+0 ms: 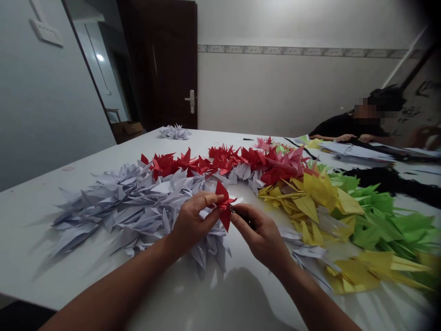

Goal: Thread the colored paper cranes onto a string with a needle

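Above the near part of the table I hold a red origami crane (223,205), its pointed wings standing up and down. My left hand (197,217) pinches it from the left between thumb and fingers, and a ring shows on one finger. From the right, the closed fingertips of my right hand (257,230) press against the crane's edge. A small dark, shiny spot shows at those fingertips, too small to name. White folded cranes (138,207) lie heaped under and left of my left hand. Yellow cranes (310,202) lie right of my right hand.
Red cranes (220,158) form a band behind my hands. Green ones (389,225) lie at the far right, near black cord-like material (389,181). A paper stack (354,151) lies by a seated person in black (339,126). More white cranes (175,132) sit at the far edge.
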`<state>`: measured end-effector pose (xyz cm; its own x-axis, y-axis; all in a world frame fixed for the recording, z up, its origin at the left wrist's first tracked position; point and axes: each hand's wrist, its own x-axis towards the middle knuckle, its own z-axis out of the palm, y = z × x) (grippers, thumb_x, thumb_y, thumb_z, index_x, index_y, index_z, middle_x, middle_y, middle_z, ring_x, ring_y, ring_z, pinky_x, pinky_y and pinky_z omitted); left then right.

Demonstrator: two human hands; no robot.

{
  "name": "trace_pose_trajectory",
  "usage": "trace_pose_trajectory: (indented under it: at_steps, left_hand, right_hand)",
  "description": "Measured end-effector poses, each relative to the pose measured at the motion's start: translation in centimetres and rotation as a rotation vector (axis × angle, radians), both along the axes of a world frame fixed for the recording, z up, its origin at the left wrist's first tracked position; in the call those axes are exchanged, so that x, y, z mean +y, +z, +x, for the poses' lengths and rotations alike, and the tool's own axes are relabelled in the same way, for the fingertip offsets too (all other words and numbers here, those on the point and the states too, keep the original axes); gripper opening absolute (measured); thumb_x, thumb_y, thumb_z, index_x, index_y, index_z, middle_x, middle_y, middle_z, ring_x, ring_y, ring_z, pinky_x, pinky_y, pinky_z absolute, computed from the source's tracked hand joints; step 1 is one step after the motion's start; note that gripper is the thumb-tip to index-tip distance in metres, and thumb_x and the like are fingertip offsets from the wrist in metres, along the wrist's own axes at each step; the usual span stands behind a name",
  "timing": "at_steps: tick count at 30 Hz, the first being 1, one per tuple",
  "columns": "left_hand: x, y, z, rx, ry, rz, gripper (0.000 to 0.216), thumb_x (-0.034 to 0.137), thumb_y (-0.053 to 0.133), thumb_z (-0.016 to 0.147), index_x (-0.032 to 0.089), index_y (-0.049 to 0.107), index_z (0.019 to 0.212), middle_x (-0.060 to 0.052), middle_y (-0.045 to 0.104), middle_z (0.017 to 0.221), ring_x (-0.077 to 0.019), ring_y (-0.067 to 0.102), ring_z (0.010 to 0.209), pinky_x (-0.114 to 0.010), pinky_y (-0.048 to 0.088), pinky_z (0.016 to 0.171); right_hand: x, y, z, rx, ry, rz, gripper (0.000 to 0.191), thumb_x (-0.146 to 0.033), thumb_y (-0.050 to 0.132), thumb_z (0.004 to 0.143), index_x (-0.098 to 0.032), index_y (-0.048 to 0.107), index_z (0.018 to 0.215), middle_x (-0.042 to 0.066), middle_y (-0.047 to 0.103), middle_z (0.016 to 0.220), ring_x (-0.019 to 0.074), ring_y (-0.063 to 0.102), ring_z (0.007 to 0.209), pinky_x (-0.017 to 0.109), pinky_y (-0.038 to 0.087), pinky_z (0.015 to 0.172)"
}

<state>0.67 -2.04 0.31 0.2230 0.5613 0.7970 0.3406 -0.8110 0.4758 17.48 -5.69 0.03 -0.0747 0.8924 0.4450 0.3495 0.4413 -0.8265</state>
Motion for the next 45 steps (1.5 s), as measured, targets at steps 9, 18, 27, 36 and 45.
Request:
trace_pose_trajectory:
  at_steps: [9, 18, 27, 36, 45]
  left_hand:
    - [0.2, -0.2, 0.1, -0.081, -0.075, -0.126, 0.013, 0.019, 0.063, 0.078, 0.019, 0.067, 0.091, -0.004, 0.068, 0.087, -0.0166, 0.063, 0.083, -0.033, 0.053, 0.079]
    - [0.9, 0.4, 0.4, -0.825, -0.431, -0.949, 0.025, 0.030, 0.075, 0.065, 0.015, 0.059, 0.078, -0.003, 0.069, 0.078, -0.0173, 0.067, 0.075, -0.028, 0.057, 0.068]
    - [-0.4, 0.9, 0.9, -0.807, -0.533, -1.025, 0.023, 0.023, 0.077, 0.060, 0.014, 0.062, 0.076, -0.003, 0.069, 0.076, -0.0149, 0.065, 0.072, -0.025, 0.054, 0.067]
    - [0.8, 0.2, -0.3, -0.410, -0.138, -0.499, 0.037, 0.022, 0.065, 0.072, 0.018, 0.055, 0.108, -0.001, 0.063, 0.080, -0.0127, 0.060, 0.071, -0.023, 0.050, 0.063]
    - [1.3, 0.0, -1.3, 0.041, 0.120, -0.280, 0.043, 0.008, 0.050, 0.073, 0.018, 0.055, 0.114, -0.007, 0.067, 0.097, -0.0202, 0.063, 0.086, -0.032, 0.053, 0.075]
  right_hand:
    - [0.3, -0.3, 0.5, -0.034, -0.026, 0.037, 0.020, -0.033, 0.058, 0.081, -0.019, 0.068, 0.092, 0.004, 0.069, 0.080, 0.0162, 0.061, 0.069, 0.027, 0.046, 0.065]
    - [0.2, -0.5, 0.2, -0.031, 0.007, -0.014, 0.026, -0.038, 0.056, 0.082, -0.016, 0.066, 0.093, 0.005, 0.066, 0.075, 0.0152, 0.058, 0.066, 0.025, 0.045, 0.059]
    - [0.1, -0.4, 0.2, -0.061, 0.010, 0.022, 0.027, -0.035, 0.054, 0.082, -0.015, 0.067, 0.094, 0.004, 0.066, 0.072, 0.0145, 0.058, 0.063, 0.024, 0.044, 0.057]
    - [0.6, -0.8, 0.5, -0.111, -0.025, 0.007, 0.025, -0.036, 0.055, 0.082, -0.014, 0.065, 0.089, 0.002, 0.061, 0.068, 0.0118, 0.051, 0.058, 0.022, 0.039, 0.054]
    - [1.6, -1.2, 1.3, -0.106, -0.159, -0.050, 0.034, -0.043, 0.057, 0.078, -0.012, 0.066, 0.088, 0.002, 0.059, 0.063, 0.0131, 0.050, 0.056, 0.023, 0.038, 0.053]
